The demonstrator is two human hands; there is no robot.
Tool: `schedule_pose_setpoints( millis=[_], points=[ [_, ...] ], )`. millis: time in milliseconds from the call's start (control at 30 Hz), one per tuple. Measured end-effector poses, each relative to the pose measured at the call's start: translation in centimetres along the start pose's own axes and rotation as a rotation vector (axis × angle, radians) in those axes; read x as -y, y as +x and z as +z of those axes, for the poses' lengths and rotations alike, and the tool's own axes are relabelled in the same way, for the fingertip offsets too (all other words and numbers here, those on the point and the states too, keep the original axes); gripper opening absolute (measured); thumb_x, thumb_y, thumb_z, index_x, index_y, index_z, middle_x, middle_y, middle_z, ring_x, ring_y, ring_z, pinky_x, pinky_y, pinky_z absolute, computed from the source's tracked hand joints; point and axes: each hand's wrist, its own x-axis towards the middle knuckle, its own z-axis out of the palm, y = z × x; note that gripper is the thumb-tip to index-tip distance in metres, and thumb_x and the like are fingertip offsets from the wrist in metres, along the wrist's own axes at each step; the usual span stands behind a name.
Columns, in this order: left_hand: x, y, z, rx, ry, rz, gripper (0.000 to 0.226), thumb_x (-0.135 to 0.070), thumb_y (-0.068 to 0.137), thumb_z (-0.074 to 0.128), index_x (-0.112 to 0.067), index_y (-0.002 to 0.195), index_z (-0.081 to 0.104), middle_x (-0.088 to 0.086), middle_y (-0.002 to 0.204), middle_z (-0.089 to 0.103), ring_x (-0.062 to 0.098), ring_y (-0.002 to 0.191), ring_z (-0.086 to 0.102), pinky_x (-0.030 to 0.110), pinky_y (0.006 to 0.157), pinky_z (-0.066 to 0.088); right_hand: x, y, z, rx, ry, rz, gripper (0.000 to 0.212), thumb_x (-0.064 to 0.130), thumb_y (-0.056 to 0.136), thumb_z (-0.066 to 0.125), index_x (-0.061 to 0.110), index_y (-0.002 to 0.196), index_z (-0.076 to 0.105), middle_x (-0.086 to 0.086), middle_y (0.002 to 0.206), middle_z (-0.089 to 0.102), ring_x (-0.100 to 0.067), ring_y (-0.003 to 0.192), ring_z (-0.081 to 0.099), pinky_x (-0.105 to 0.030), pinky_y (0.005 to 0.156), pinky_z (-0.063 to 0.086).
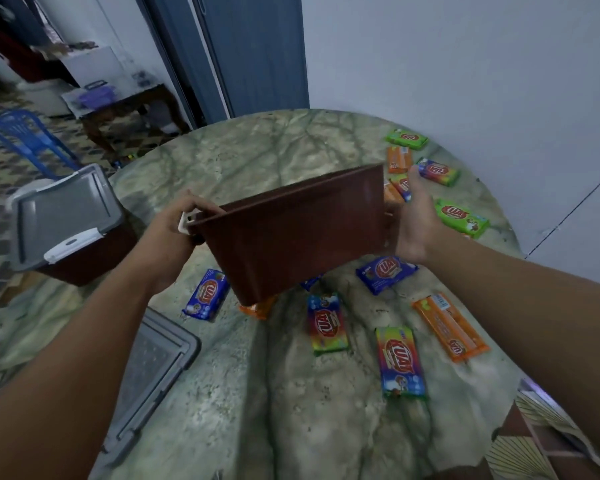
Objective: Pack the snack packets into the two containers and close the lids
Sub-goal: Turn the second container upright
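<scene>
We see both hands holding a brown container [302, 233] up above the round marble-patterned table [243, 403], tipped so its bottom faces us and its open top faces away. The left hand [177, 226] grips the left end, fingers curled round the rim by the white latch [185, 220]. The right hand [414, 216] lies flat against the right end wall, fingers fairly straight and pointing up; we cannot tell if the thumb hooks over anything. Snack packets are scattered on the table: a blue packet [207, 299] just under the container's left corner, an orange packet [258, 308] partly hidden beneath its lower corner, another blue packet [387, 273] near the right wrist, two rainbow-coloured packets [328, 323] and [399, 362] nearer us, a long orange packet [451, 327] at right. Green packets [461, 218] and [406, 138] plus more orange and rainbow ones sit at the far right edge behind the right hand. A second brown container with a grey lid [66, 213] closed on it sits at the table's left edge. A loose grey lid [149, 379] lies on the table by the left forearm.
</scene>
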Motion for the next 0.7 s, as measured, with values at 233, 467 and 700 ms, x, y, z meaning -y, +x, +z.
schedule_pose_setpoints(
  millis=[233,467,700],
  points=[
    [2.2,-2.4,-1.3,-0.108,-0.351,-0.138,0.091,0.0,0.076,0.074,-0.023,0.155,0.034,0.012,0.131,0.061,0.022,0.106,0.069,0.029,0.073,0.057,-1.6,-1.2,2.4,0.065,-0.077,0.11,0.031,0.054,0.074,0.061,0.023,0.077,0.065,-0.004,0.085,0.06,-0.026,0.084,0.059,-0.041,0.084,0.049],
    [4.9,-2.1,-3.8,-0.247,-0.731,-0.352,0.035,-0.009,0.098,0.055,-0.014,0.131,0.065,0.007,0.109,0.073,0.016,0.085,0.071,0.032,0.071,0.062,-3.3,-3.5,4.7,0.097,-0.081,0.077,0.03,0.029,0.081,0.046,0.02,0.056,0.059,0.002,0.061,0.051,-0.018,0.06,0.052,-0.034,0.074,0.049],
    [5.2,-3.6,-4.2,-0.202,-0.873,-0.397,0.046,-0.025,0.087,0.05,-0.009,0.126,0.068,0.01,0.118,0.072,0.025,0.097,0.07,0.046,0.093,0.055,-5.1,-2.8,4.2,0.039,-0.163,0.065,0.046,0.066,0.09,0.051,0.024,0.087,0.071,0.0,0.079,0.07,-0.022,0.073,0.066,-0.041,0.081,0.052]
  ],
)
